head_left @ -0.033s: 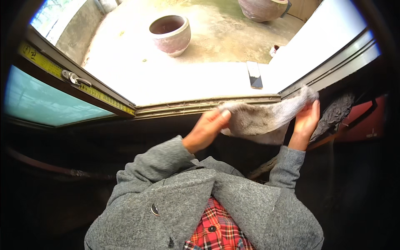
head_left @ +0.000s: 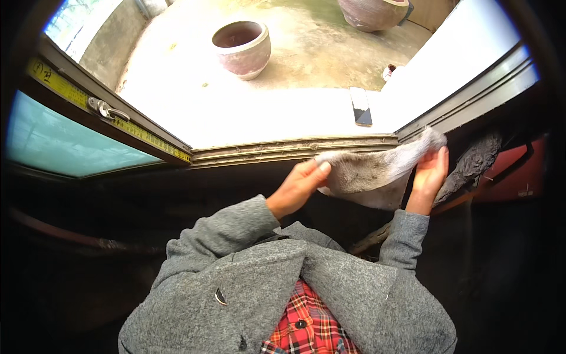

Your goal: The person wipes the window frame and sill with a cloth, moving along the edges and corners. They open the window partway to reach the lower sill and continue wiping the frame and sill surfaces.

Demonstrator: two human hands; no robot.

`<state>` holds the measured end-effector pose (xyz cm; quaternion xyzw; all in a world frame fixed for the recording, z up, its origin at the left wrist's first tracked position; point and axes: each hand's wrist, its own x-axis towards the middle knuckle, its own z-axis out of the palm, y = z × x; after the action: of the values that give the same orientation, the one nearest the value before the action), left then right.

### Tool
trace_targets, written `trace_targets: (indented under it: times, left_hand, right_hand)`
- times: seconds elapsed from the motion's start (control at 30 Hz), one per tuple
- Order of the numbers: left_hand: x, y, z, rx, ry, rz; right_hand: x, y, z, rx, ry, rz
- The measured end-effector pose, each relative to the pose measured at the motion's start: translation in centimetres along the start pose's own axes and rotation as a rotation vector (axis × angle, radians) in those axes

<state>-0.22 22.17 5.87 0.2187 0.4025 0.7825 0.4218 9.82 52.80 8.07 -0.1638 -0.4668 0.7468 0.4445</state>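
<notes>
A stained whitish-grey cloth (head_left: 368, 171) is stretched between my two hands, just on my side of the window's sliding track (head_left: 283, 148). My left hand (head_left: 298, 187) pinches its left end between thumb and fingers. At the other end, my right hand (head_left: 430, 176) grips a bunched part that sticks up past the fingertips. Between them the cloth sags, and a lower flap hangs below the upper fold. Some of the right hand's fingers are hidden behind the cloth.
Beyond the track a phone (head_left: 361, 107) lies on the bright sill. Outside stand a round clay pot (head_left: 244, 53) and a second pot (head_left: 374, 13). A window sash with a metal latch (head_left: 106, 110) is at left. Right of my hand is a dark, rough piece (head_left: 471, 165).
Both hands stay on the cloth. The right hand has come slightly left and down, the left hand slightly right, and the cloth's lower flap hangs a little lower.
</notes>
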Motion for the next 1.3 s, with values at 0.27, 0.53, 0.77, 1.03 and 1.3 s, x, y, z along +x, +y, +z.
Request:
trace_targets:
  times: [0.27, 0.53, 0.77, 1.03, 1.3]
  left_hand:
    - [1.0, -8.2, -3.3, -0.026, 0.194, -0.074]
    - [-1.7, -7.9, -6.0, 0.230, 0.674, 0.192]
    - [-2.7, -5.0, -12.6, 1.047, 0.994, 0.300]
    - [-3.2, -3.5, -17.7, 1.854, 1.045, -0.004]
    - [-3.6, -2.6, -19.6, 2.017, 0.981, -0.025]
  right_hand:
    - [-1.4, 14.7, -4.1, -0.695, 0.058, -0.167]
    - [-4.1, 18.7, 2.8, -1.515, -0.576, -0.429]
    - [-8.0, 21.3, 7.9, -1.434, -0.642, -0.440]
    - [-10.8, 23.7, 11.3, -1.455, -0.713, -0.457]
    - [-14.8, 25.8, 16.7, -1.342, -0.808, -0.454]
